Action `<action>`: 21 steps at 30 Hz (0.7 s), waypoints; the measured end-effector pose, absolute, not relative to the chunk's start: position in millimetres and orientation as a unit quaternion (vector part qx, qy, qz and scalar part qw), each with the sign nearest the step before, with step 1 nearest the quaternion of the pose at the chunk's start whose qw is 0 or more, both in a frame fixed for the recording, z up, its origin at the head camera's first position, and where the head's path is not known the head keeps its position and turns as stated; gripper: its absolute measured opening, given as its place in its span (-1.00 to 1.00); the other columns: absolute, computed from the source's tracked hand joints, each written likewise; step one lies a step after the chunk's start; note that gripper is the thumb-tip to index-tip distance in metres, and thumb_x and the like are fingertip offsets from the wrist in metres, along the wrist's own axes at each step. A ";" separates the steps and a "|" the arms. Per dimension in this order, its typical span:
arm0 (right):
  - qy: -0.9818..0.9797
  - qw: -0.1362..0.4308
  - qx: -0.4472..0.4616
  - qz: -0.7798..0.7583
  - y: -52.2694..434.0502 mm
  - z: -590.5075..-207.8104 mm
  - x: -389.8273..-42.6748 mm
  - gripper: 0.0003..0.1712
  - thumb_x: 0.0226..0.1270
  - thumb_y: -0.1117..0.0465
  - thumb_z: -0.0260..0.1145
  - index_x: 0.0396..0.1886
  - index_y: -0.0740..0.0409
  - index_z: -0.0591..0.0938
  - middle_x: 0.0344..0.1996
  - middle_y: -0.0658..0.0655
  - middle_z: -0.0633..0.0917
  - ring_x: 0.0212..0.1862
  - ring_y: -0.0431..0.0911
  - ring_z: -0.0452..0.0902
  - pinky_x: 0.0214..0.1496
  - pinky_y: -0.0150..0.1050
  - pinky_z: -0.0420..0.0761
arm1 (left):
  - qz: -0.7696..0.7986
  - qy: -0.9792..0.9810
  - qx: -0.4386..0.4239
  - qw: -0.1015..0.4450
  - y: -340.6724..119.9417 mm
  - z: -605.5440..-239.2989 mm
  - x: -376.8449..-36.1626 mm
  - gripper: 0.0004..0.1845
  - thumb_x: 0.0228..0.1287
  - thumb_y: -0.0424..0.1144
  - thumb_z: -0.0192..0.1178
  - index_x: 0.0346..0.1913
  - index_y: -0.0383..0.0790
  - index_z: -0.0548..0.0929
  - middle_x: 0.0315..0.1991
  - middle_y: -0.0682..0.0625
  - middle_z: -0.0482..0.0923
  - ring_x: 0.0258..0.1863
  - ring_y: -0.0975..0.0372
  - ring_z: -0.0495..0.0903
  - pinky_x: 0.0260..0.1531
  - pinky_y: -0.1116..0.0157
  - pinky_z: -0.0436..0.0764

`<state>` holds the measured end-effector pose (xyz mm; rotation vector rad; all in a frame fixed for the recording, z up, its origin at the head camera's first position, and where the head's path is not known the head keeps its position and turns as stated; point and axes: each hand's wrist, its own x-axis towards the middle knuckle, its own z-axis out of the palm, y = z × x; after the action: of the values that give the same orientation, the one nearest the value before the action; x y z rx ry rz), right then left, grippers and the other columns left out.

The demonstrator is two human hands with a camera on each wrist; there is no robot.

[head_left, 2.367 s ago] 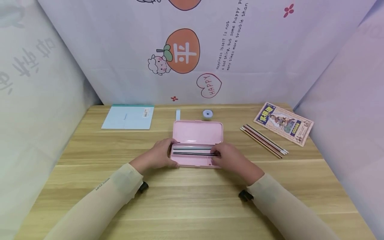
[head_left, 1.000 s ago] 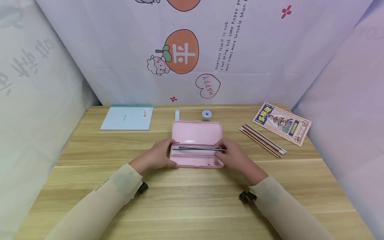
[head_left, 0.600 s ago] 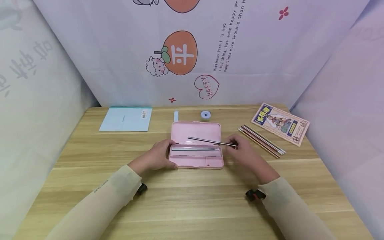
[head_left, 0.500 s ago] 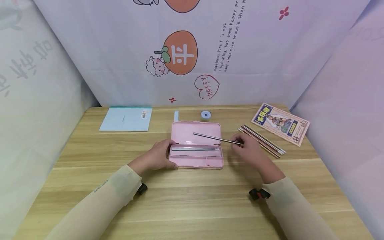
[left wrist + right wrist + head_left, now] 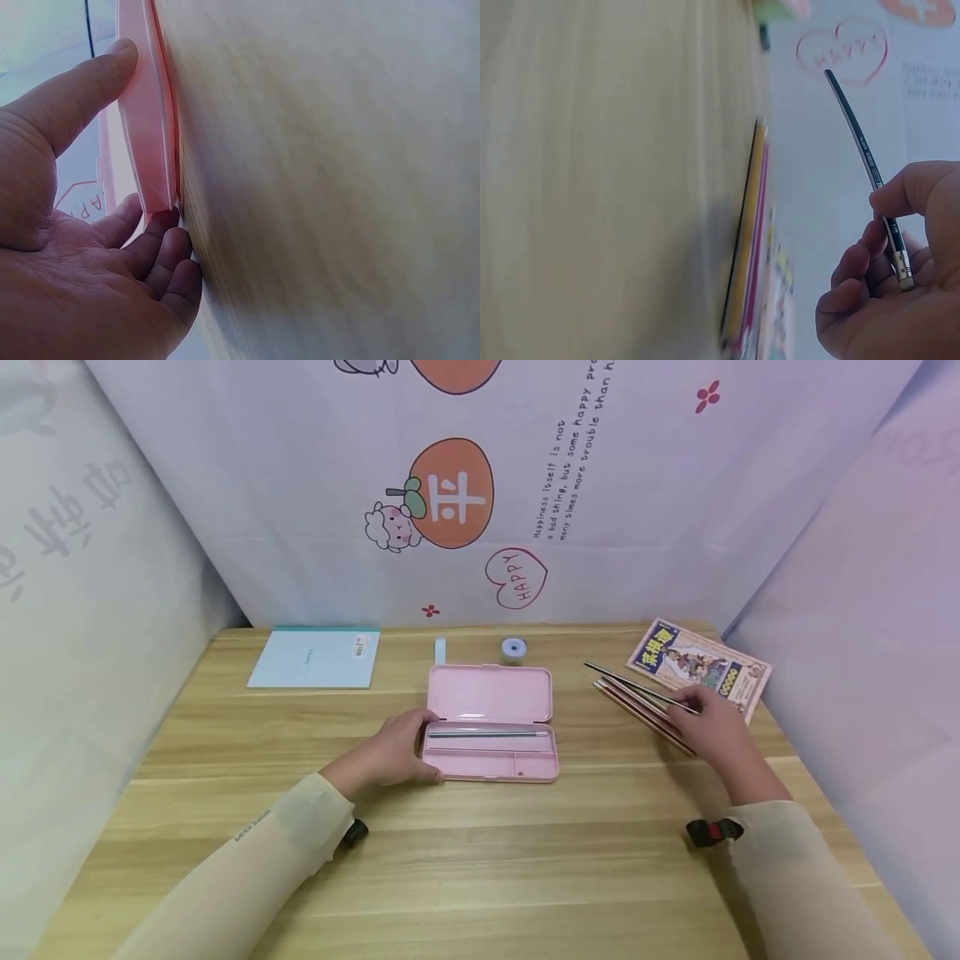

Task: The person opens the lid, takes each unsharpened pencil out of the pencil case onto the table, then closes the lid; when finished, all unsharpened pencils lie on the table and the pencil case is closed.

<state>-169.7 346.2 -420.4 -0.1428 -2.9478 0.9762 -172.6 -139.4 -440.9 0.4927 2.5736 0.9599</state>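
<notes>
A pink pencil case (image 5: 491, 693) lies open in the middle of the table, with one dark pencil (image 5: 487, 734) in its rear compartment. My left hand (image 5: 393, 749) grips the case's left end, thumb on the front side and fingers at the back, as the left wrist view also shows. Between thumb and fingers my right hand (image 5: 716, 727) pinches a dark pencil (image 5: 862, 146) near its eraser end. That pencil is held above a row of several pencils (image 5: 637, 708) on the right side of the table.
An illustrated booklet (image 5: 667, 653) lies behind the right hand, partly covered by it. A light blue notebook (image 5: 311, 658) is at the back left. Behind the case are a pale blue strip (image 5: 440, 650) and a small round lavender item (image 5: 513, 648). Printed cloth (image 5: 300, 485) walls the table.
My right hand has lifted a dark pencil out of the case and carried it right, over the row of pencils. The left hand stays at the case's left end.
</notes>
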 end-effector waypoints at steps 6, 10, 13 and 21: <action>-0.950 0.002 -0.079 0.303 374.9 -429.4 -170.4 -0.55 0.53 0.05 0.14 0.13 0.35 0.52 0.11 0.46 0.56 0.06 0.29 0.46 0.01 0.14 0.47 | 0.343 0.906 0.172 0.177 -140.1 -439.9 -171.5 -0.03 0.00 -0.06 0.67 0.43 -0.26 0.38 0.35 -0.13 0.43 0.39 -0.06 0.30 0.42 -0.06 0.28; -0.949 -0.009 -0.090 0.302 386.0 -434.3 -169.8 -0.53 0.52 0.06 0.14 0.14 0.38 0.50 0.11 0.48 0.55 0.06 0.30 0.45 0.01 0.14 0.47 | 0.339 0.908 0.173 0.175 -139.3 -439.6 -171.5 -0.04 0.00 -0.06 0.67 0.43 -0.26 0.38 0.34 -0.12 0.44 0.39 -0.05 0.31 0.42 -0.06 0.29; -0.950 -0.012 -0.097 0.297 392.0 -438.1 -169.8 -0.52 0.50 0.07 0.14 0.14 0.40 0.50 0.11 0.49 0.54 0.06 0.32 0.44 0.02 0.16 0.46 | 0.339 0.908 0.174 0.175 -138.3 -438.2 -171.0 -0.04 0.00 -0.07 0.66 0.43 -0.26 0.39 0.34 -0.12 0.44 0.38 -0.06 0.31 0.42 -0.06 0.29; -0.958 -0.020 -0.093 0.271 400.5 -442.8 -173.9 -0.54 0.46 0.07 0.18 0.11 0.38 0.53 0.06 0.49 0.57 -0.02 0.29 0.47 -0.12 -0.01 0.48 | 0.339 0.909 0.168 0.175 -138.8 -438.7 -170.6 -0.03 0.00 -0.05 0.66 0.44 -0.25 0.37 0.37 -0.12 0.42 0.40 -0.06 0.29 0.43 -0.06 0.27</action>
<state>-173.9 400.5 -442.8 -0.2973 -3.0484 0.8610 -170.6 -138.8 -438.7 0.4772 2.5749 0.9604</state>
